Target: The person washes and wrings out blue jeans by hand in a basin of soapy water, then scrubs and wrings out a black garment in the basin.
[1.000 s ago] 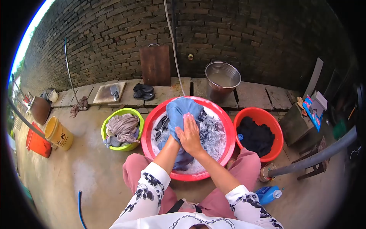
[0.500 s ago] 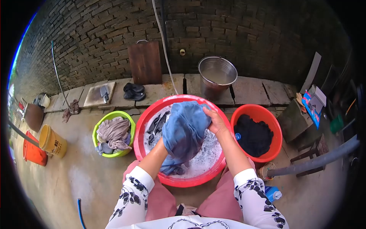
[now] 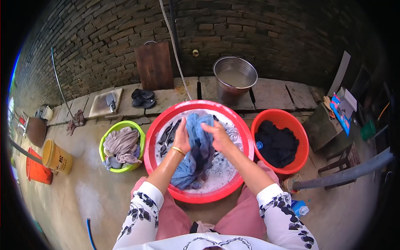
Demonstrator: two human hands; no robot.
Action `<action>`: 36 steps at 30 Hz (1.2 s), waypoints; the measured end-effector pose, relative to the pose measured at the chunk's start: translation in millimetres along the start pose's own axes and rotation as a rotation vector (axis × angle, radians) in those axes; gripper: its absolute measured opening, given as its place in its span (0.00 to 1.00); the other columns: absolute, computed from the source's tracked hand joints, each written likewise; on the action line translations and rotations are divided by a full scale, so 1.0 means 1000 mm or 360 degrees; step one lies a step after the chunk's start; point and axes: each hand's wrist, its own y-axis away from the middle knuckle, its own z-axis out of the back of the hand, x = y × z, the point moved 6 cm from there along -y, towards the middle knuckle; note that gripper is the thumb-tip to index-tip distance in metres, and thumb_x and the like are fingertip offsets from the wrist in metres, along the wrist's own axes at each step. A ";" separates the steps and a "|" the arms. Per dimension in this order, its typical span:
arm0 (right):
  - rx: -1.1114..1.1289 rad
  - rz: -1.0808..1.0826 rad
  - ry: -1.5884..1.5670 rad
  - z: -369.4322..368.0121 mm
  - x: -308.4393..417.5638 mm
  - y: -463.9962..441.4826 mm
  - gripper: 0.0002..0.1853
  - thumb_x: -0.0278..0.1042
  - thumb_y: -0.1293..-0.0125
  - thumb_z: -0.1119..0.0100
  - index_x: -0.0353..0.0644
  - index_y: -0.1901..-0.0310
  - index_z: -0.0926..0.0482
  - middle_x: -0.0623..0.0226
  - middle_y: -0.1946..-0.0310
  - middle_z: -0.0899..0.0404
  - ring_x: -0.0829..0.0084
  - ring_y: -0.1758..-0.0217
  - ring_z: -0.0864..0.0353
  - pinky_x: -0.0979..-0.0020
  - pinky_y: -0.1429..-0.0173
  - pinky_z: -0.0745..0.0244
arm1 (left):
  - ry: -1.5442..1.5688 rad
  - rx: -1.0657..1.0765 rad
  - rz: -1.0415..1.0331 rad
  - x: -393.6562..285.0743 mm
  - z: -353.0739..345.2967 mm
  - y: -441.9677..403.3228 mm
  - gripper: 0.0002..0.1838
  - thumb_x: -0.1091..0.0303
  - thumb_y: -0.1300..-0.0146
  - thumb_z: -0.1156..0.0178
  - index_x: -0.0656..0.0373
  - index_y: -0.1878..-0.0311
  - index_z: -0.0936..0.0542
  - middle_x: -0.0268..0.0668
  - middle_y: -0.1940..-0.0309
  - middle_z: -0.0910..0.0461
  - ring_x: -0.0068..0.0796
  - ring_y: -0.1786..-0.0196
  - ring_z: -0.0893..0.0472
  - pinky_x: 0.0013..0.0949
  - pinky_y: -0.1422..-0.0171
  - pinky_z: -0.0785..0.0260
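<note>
A wet blue garment (image 3: 196,143) hangs bunched between my hands, its lower end lying in the suds of the large red basin (image 3: 150,160). My left hand (image 3: 181,136), with a gold-coloured bangle at the wrist, is closed on its left side. On the right side my right hand (image 3: 218,136) grips the cloth near its upper part, thumb towards the middle. Dark, partly white-marked cloth (image 3: 168,137) floats in the soapy water left of my hands. Folds of the garment hide some of my fingertips.
A green basin (image 3: 143,146) of greyish clothes stands left; a red-orange tub (image 3: 306,152) with dark clothes stands right. Behind are a metal bucket (image 3: 235,89) of cloudy water and black shoes (image 3: 143,98). A grey pipe (image 3: 346,171) crosses at right; a blue bottle (image 3: 299,207) lies nearby.
The blue garment has gone from a raised, spread bundle to a narrower, lower bunch. My left hand has come into view from behind the cloth, and my right hand has moved left and down.
</note>
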 end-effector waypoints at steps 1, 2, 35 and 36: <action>0.0070 0.0293 0.0600 -0.018 -0.013 0.007 0.11 0.36 0.41 0.39 0.37 0.62 0.23 0.60 0.67 0.19 0.64 0.63 0.18 0.64 0.55 0.25 | -0.0157 -0.0301 0.0005 0.018 0.028 -0.003 0.31 0.40 0.36 0.54 0.57 0.43 0.29 0.39 0.47 0.25 0.36 0.46 0.25 0.43 0.38 0.38; 0.0136 0.0576 0.1203 -0.034 -0.023 0.014 0.14 0.39 0.42 0.38 0.36 0.63 0.24 0.57 0.69 0.19 0.60 0.65 0.18 0.62 0.57 0.25 | -0.0314 -0.0604 0.0011 0.033 0.055 -0.005 0.30 0.43 0.34 0.55 0.56 0.39 0.33 0.38 0.44 0.28 0.37 0.43 0.28 0.41 0.34 0.42; -0.0713 0.0735 0.2134 0.016 0.002 -0.041 0.26 0.54 0.34 0.53 0.33 0.70 0.25 0.39 0.78 0.26 0.40 0.70 0.25 0.48 0.67 0.32 | 0.0017 -0.0468 -0.0037 0.043 0.038 -0.026 0.19 0.52 0.33 0.54 0.56 0.57 0.21 0.32 0.59 0.20 0.30 0.55 0.21 0.38 0.47 0.29; -0.0636 0.0752 0.2100 0.029 -0.006 -0.050 0.26 0.54 0.34 0.54 0.32 0.70 0.25 0.39 0.75 0.25 0.40 0.68 0.25 0.50 0.66 0.32 | -0.0067 -0.0585 -0.0071 0.040 0.032 -0.017 0.18 0.53 0.33 0.53 0.56 0.57 0.20 0.33 0.58 0.19 0.29 0.57 0.20 0.38 0.47 0.29</action>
